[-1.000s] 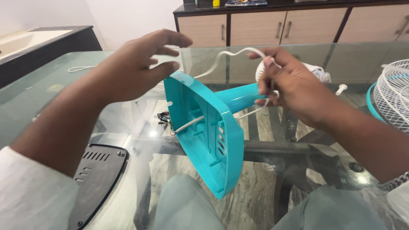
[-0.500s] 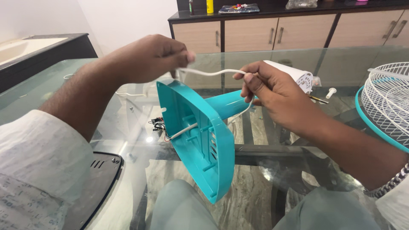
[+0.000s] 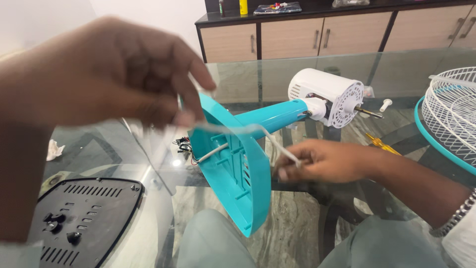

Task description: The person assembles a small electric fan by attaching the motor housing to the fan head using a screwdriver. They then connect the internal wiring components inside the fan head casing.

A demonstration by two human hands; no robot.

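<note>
Both the blurred left hand (image 3: 114,74) and right hand (image 3: 322,161) pinch the thin white cord (image 3: 277,144) beside the teal plastic fan stand (image 3: 238,164), whose stem points away toward the white motor housing (image 3: 327,94).

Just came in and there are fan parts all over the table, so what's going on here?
A person is handling a white cord with both hands over a teal fan stand lying on the glass table. The right hand pinches the cord; the blurred left hand lifts its other stretch. The white motor, black base cover and wire grille lie nearby.
</note>
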